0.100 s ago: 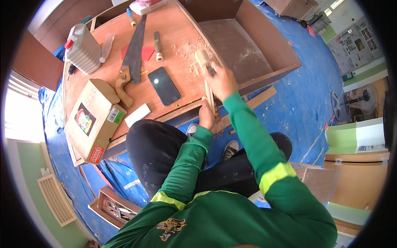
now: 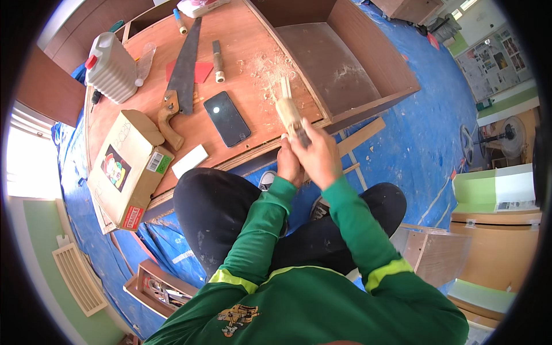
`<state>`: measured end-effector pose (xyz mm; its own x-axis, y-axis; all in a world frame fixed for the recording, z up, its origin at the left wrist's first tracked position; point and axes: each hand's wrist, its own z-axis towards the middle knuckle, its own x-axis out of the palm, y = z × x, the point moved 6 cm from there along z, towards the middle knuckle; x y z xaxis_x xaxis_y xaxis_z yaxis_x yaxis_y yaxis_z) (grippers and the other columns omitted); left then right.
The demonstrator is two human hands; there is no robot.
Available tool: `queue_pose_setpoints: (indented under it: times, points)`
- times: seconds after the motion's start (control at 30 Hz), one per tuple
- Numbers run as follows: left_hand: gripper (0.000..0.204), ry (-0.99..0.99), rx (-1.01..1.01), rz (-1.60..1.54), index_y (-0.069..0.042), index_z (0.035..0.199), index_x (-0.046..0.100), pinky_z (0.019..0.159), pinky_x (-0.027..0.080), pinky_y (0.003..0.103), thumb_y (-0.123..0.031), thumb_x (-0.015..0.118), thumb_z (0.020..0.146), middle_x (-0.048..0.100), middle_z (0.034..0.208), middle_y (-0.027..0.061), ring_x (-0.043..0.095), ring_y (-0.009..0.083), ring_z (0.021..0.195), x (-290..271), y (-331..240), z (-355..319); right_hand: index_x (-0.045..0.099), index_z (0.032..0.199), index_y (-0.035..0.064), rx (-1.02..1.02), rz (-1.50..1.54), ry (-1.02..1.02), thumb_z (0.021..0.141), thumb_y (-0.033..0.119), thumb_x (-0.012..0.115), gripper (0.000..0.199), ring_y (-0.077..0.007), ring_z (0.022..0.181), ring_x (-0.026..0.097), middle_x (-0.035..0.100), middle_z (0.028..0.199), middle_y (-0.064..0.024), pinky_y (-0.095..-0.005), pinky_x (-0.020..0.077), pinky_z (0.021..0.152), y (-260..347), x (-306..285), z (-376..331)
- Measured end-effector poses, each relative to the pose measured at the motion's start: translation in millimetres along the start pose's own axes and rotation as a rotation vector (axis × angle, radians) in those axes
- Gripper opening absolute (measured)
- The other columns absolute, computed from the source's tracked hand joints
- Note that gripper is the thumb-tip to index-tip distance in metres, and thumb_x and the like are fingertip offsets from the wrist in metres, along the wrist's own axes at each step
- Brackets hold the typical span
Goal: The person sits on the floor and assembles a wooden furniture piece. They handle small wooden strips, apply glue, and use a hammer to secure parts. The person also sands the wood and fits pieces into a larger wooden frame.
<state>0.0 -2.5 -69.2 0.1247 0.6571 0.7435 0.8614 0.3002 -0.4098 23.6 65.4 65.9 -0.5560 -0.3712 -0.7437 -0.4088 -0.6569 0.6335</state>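
The right hand was clenched around a tool with a pale wooden handle, held just above the near edge of the worktop; its dark lower part disappeared into the fist. The left hand sat just beside and below it, touching the right hand, fingers curled, though what they gripped could not be told. A thin wood strip stood up just behind the handle, over a patch of sawdust.

On the worktop lay a phone, dark screen up, near the hands. Left of it a handsaw lay lengthwise over a red sheet. A chisel lay beside the saw. A white jug stood at the far left corner, and a cardboard box sat at the near left end, with a small white block next to it. An open wooden cabinet rested on the right, over a blue tarp.
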Motion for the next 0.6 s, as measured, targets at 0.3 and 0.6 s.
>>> queue_pose_setpoints:
  times: [0.3,0.6]
  points:
    - [0.050,0.026,-0.087,0.058,-0.013,0.093,0.051,0.046,0.030,0.025,-0.058,0.036,0.108,0.043,0.071,-0.0010,0.040,0.0112,0.057,42,-2,30,0.070,0.126,0.0053,0.103,-0.113,-0.123,0.087,0.039,0.073,0.052,-0.0400,0.095,0.072,0.074,0.097,-0.0229,-0.0482,0.0580,0.086,-46,11,215]
    - [0.054,0.312,-0.028,-0.107,-0.010,0.101,0.055,0.042,0.025,0.018,-0.064,0.049,0.103,0.041,0.071,-0.0032,0.036,0.0055,0.055,81,-78,-45,0.065,0.123,-0.0027,0.136,0.019,-0.155,0.087,0.036,0.070,0.053,-0.0426,0.109,0.068,0.071,0.113,-0.0270,-0.0497,0.0545,0.096,-38,12,225]
